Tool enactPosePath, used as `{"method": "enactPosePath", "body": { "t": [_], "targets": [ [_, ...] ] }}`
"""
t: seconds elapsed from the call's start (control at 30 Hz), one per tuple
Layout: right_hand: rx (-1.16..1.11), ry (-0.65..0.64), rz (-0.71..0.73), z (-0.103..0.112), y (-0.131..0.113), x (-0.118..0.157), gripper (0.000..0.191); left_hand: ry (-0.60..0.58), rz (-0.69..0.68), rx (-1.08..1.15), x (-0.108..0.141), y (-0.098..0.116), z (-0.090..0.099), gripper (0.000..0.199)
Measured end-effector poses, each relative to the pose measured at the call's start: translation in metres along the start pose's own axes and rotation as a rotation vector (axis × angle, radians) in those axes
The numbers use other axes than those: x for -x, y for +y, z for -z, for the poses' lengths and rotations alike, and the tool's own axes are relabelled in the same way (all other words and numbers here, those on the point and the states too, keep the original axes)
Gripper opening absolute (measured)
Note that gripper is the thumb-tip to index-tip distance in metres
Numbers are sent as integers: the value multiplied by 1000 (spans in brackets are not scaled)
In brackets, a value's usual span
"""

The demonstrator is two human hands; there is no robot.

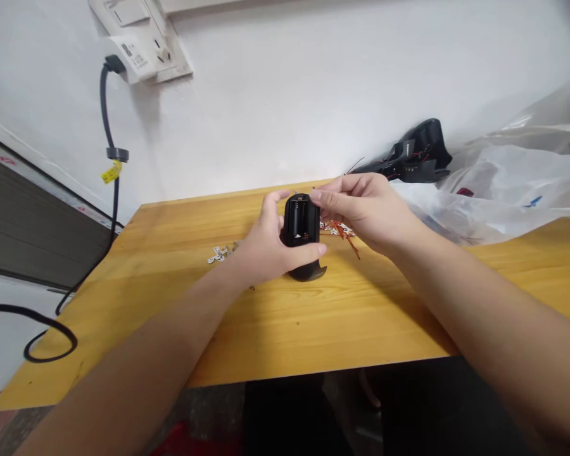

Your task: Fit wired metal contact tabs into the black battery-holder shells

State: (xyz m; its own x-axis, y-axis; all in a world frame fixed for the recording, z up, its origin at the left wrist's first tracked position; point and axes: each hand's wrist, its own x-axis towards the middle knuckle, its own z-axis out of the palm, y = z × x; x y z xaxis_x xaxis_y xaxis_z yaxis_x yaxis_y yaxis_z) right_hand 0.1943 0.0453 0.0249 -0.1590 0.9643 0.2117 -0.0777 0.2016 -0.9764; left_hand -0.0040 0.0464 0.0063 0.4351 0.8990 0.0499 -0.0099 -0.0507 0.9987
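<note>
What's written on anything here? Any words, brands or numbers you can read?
White plug adapter: printed label, too blurred to read.
Yellow cable tag: too small to read.
Black plastic housing by the wall: white mark, too small to read.
Plastic bag: blue print, too blurred to read.
Black battery holder being held: no text visible.

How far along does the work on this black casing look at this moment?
Apparently done: black wired casings lie by the wall. In hand: the left hand grips an open black battery casing upright, while the right hand pinches at its top. Apparently left: loose metal contacts and red wires lie on the wooden table.
</note>
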Motion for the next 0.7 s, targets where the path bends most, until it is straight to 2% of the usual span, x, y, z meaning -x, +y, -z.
{"method": "enactPosePath", "body": {
  "t": [0.07,0.13,0.17,0.23,0.3,0.43,0.6,0.7],
  "targets": [
    [242,92,68,6,-7,0,25,9,51,-45,2,1,-1,87],
    [576,115,66,15,-12,0,23,4,79,51,1,3,-1,80],
    [742,58,25,19,-13,-1,21,-7,80,144,-1,4,0,74],
    [1023,-159,-84,25,-9,-3,16,-46,73,353,-3,7,2,61],
    [1196,-331,-185,27,-2,-5,13,-86,73,518,-4,11,4,46],
    [1226,-377,-267,23,11,-7,18,-103,49,676,-1,16,6,32],
    [1192,-262,-202,23,14,-7,13,-89,11,683,-1,18,9,28],
    [1249,-305,-212,26,16,-10,14,-72,44,679,-3,16,9,32]
  ]
}}
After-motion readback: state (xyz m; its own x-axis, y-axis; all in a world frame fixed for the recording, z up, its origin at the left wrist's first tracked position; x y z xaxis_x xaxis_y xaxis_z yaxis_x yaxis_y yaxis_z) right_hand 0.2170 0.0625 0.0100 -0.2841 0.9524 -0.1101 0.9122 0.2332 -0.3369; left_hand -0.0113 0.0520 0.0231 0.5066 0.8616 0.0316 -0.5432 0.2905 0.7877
